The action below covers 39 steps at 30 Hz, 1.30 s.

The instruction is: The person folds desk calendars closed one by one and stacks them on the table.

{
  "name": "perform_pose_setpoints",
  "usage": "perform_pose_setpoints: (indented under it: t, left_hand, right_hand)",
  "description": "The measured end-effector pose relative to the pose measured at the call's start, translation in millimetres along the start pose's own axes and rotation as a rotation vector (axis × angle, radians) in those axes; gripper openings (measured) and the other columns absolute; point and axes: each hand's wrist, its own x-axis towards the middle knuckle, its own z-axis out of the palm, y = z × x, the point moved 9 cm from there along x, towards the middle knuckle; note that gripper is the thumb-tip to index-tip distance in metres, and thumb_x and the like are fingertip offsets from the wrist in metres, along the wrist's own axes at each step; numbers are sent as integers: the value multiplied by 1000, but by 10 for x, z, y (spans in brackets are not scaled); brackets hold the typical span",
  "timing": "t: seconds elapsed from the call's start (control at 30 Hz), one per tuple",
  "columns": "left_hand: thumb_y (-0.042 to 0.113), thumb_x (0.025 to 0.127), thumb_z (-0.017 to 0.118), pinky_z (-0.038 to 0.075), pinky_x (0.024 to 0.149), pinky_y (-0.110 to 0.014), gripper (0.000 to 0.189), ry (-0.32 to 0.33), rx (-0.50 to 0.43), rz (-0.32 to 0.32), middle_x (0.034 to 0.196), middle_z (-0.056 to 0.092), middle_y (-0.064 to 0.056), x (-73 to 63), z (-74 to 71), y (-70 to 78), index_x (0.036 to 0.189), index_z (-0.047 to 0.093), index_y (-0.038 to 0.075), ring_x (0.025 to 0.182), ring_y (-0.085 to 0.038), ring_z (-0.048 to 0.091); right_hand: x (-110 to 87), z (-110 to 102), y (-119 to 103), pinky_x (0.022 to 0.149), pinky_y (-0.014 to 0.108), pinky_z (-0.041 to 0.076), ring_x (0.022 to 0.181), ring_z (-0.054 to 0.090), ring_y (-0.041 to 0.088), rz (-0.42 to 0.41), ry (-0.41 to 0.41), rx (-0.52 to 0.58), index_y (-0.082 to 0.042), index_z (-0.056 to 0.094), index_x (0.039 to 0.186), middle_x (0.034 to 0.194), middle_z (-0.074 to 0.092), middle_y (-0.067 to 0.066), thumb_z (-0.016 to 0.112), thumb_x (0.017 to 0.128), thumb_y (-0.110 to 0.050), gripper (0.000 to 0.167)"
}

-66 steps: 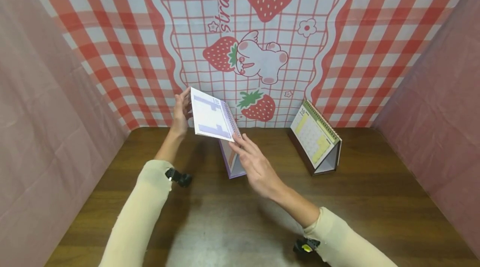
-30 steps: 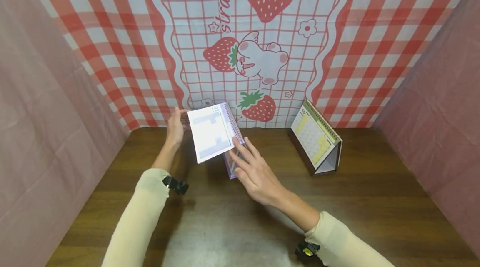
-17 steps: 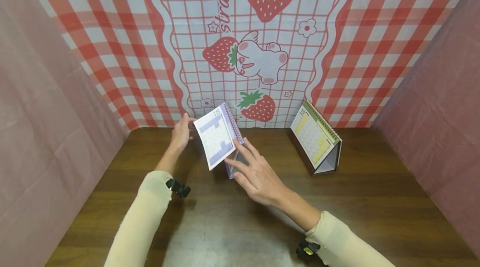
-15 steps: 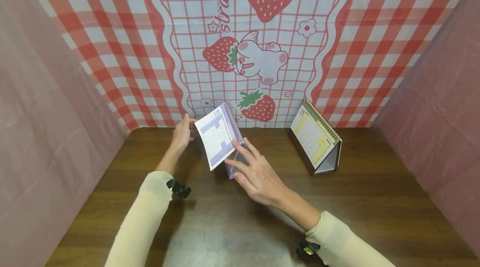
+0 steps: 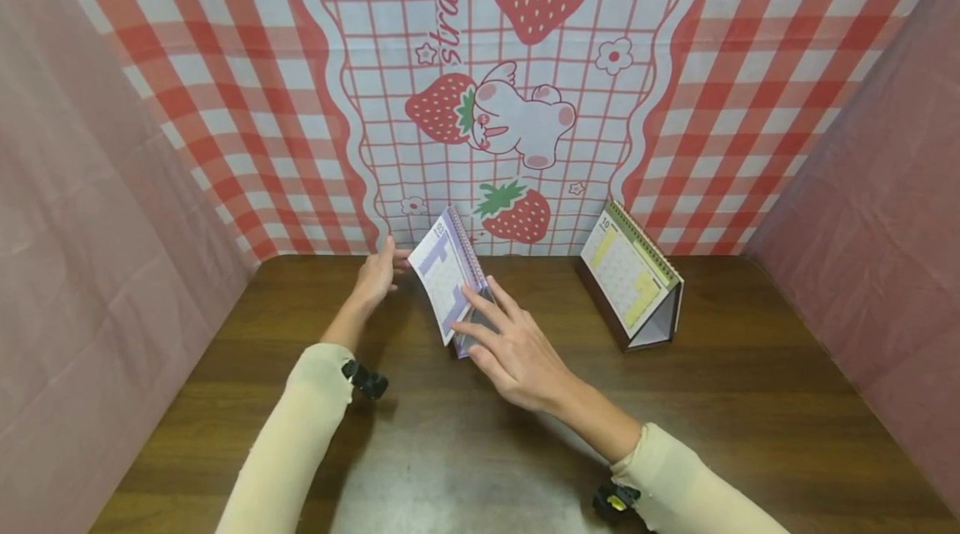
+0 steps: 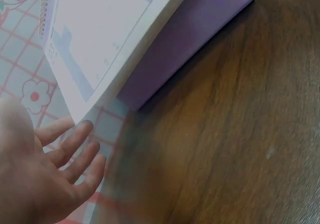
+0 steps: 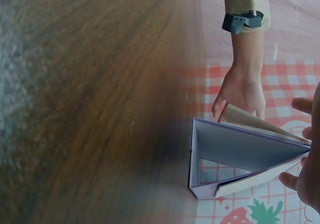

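Observation:
A purple spiral-bound desk calendar (image 5: pixel 442 263) stands on the table, its March pages tilted out from the purple stand (image 6: pixel 185 43). At the far lower corner of these pages, the left hand (image 5: pixel 375 276) touches the edge with loosely extended fingers; in the left wrist view, fingertips lie just at the corner. The right hand (image 5: pixel 521 355) is at the calendar's near end, fingers spread and mostly straight, by the spiral binding. In the right wrist view, its fingers (image 7: pixel 302 103) appear on both sides of the ridge of the hollow triangular stand; firm contact there cannot be told.
A second desk calendar (image 5: pixel 630 276), green and yellow with a dark base, stands to the right. Behind both hangs a strawberry-print checked cloth (image 5: pixel 517 101). Pink curtains (image 5: pixel 862 209) flank the brown wooden table (image 5: pixel 450 451).
The raised pages have come down toward the stand's left face. The left hand has moved down and then right with them, while the right hand has shifted slightly and stayed at the near end.

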Motion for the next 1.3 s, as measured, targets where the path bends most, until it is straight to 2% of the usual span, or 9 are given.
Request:
perform_pose_setpoints:
  t: [0.2, 0.37, 0.63, 0.83, 1.03, 1.13, 1.17, 1.23, 1.3]
  left_hand:
    - [45, 124, 12, 60, 116, -60, 76, -44, 22, -8, 155, 67, -31, -67, 131, 80, 161, 57, -3, 148, -48, 63]
    - [45, 124, 6, 58, 118, -62, 78, -54, 42, -12, 157, 66, -29, -82, 162, 100, 161, 57, -2, 149, -48, 63]
    - [52, 123, 7, 58, 119, -61, 82, -60, 23, -18, 155, 69, -22, -67, 136, 108, 160, 61, 2, 147, -45, 66]
    - [62, 121, 20, 65, 108, -54, 77, -96, -25, 38, 147, 79, -11, 175, 123, -60, 154, 69, 12, 134, -33, 76]
    - [78, 114, 11, 68, 97, -45, 87, -56, -33, 37, 141, 82, 1, 811, 160, -631, 144, 77, 29, 127, -22, 79]
    - [74, 116, 12, 67, 97, -42, 85, -33, -13, 51, 143, 81, -1, 706, 143, -466, 145, 77, 28, 127, -22, 78]
    - [70, 118, 12, 67, 99, -42, 84, -36, -10, 75, 145, 80, -3, 546, 146, -267, 147, 75, 24, 128, -22, 78]
    - [68, 118, 12, 66, 98, -40, 83, -11, 15, 105, 147, 79, -4, 428, 130, -55, 148, 75, 21, 127, -21, 78]
    - [68, 119, 16, 66, 99, -43, 80, 10, 29, 146, 150, 77, -5, 471, 124, 23, 150, 73, 20, 129, -23, 77]
  right_hand:
    - [-20, 1, 12, 114, 73, 56, 170, 34, 53, -2, 1, 9, -16, 76, 146, 177, 51, 16, 53, 114, -26, 41]
    - [-22, -9, 4, 113, 73, 57, 169, 36, 54, -17, 19, 6, -16, 74, 148, 177, 51, 17, 53, 113, -24, 41]
    - [-5, -23, -5, 111, 74, 57, 169, 36, 54, -26, 34, 20, -15, 73, 150, 178, 49, 18, 37, 121, -36, 50]
    - [-35, -57, -13, 111, 75, 57, 168, 36, 55, -26, 39, 32, -15, 73, 149, 179, 48, 18, 41, 120, -34, 48]
    - [-78, -104, 24, 115, 77, 54, 170, 35, 52, -6, 54, 64, -17, 71, 152, 180, 46, 19, 34, 122, -40, 53]
    - [-86, -137, 28, 119, 78, 51, 170, 36, 50, 8, 76, 101, -13, 66, 157, 180, 44, 21, 35, 122, -40, 54]
    - [-91, -155, 26, 121, 78, 50, 169, 37, 50, 11, 92, 116, -11, 64, 158, 180, 44, 22, 36, 122, -38, 53]
    - [-105, -184, 37, 126, 77, 45, 169, 38, 50, 34, 115, 155, -7, 58, 162, 180, 43, 23, 43, 120, -28, 50]
    - [-123, -208, 64, 131, 75, 40, 169, 38, 49, 72, 139, 204, -5, 53, 166, 180, 42, 23, 48, 116, -19, 52]
